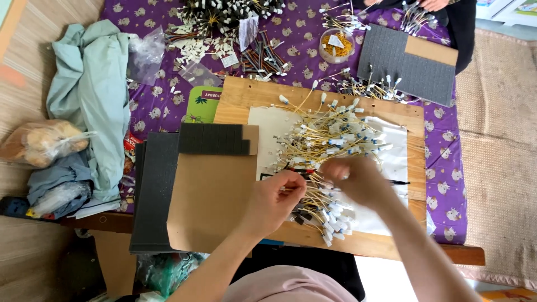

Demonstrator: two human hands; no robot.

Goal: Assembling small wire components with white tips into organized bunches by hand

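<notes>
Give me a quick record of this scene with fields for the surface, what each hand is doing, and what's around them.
surface: wooden board on a table with a purple patterned cloth
left hand: left hand pinching a thin wire at the edge of the wire pile
right hand: right hand blurred, over the same pile; grip unclear
beside left hand: brown cardboard sheet with a strip of dark foam
far side: another person's hands at the table edge, round plastic tub
left edge: pale green garment
</notes>
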